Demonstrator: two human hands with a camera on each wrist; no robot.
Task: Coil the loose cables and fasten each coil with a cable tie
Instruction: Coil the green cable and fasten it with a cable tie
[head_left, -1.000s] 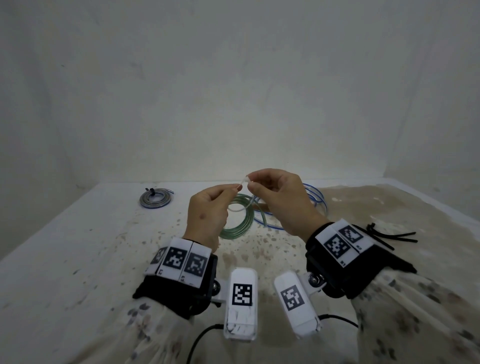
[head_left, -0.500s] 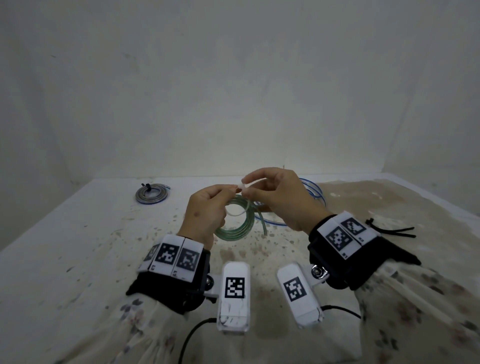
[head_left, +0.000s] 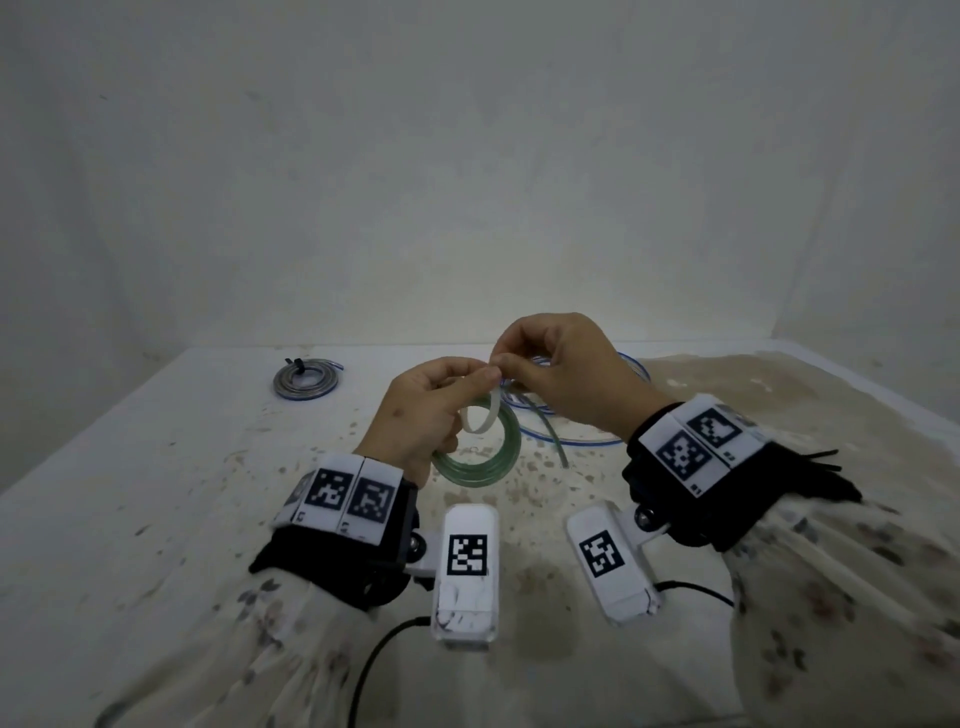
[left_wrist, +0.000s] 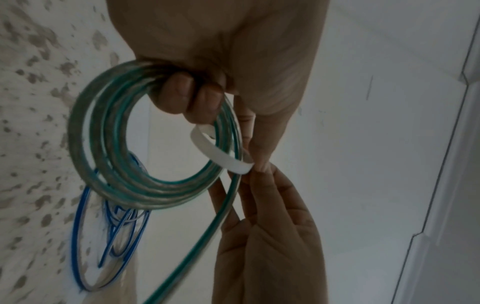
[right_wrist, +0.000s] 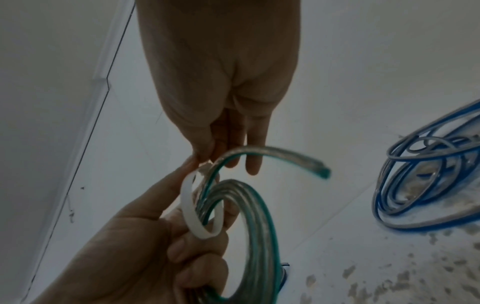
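Observation:
My left hand (head_left: 431, 410) grips the green cable coil (head_left: 478, 460) in its curled fingers, above the table. A white cable tie (head_left: 483, 418) loops round the coil's strands (left_wrist: 155, 154). My left thumb and forefinger pinch the tie (left_wrist: 221, 152) where its ends meet. My right hand (head_left: 563, 374) pinches the tie (right_wrist: 192, 205) at the same spot, fingertips against the left ones. The coil's free end (right_wrist: 285, 156) sticks out past the right fingers. The tie's head is hidden between the fingertips.
A loose blue cable (head_left: 587, 421) lies on the stained white table (head_left: 156, 493) behind my hands. A grey coil (head_left: 305, 380) fastened with a black tie lies at the back left. Black cable ties (head_left: 821, 457) lie beyond my right wrist. Walls enclose the table.
The white tie now shows as a wider loop hanging round the green coil. Both hands stay together, fingertips touching, at about the same spot.

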